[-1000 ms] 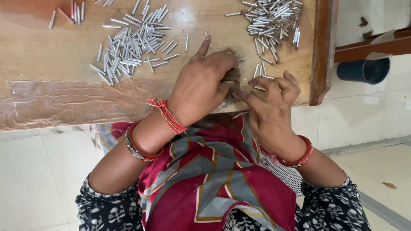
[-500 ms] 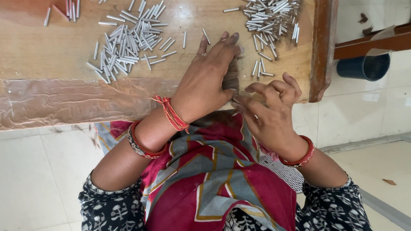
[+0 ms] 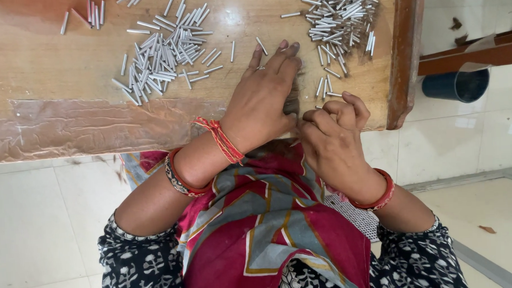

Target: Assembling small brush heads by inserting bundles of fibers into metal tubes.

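Wooden table (image 3: 49, 72) spans the upper view above a pale tiled floor (image 3: 32, 225). Two heaps of small metal pins lie on it: middle pile (image 3: 162, 51), right pile (image 3: 336, 13). Left hand (image 3: 263, 101) rests flat, fingers extended. Right hand (image 3: 332, 138) is curled closed beside loose pins (image 3: 325, 85); contents cannot be determined.

The small rods (image 3: 165, 50) look like shiny, smooth metal. The desk (image 3: 49, 72) is matt wood, with a wrinkled glossy film (image 3: 96, 127) on its near edge. The floor (image 3: 32, 225) is smooth glossy tile.
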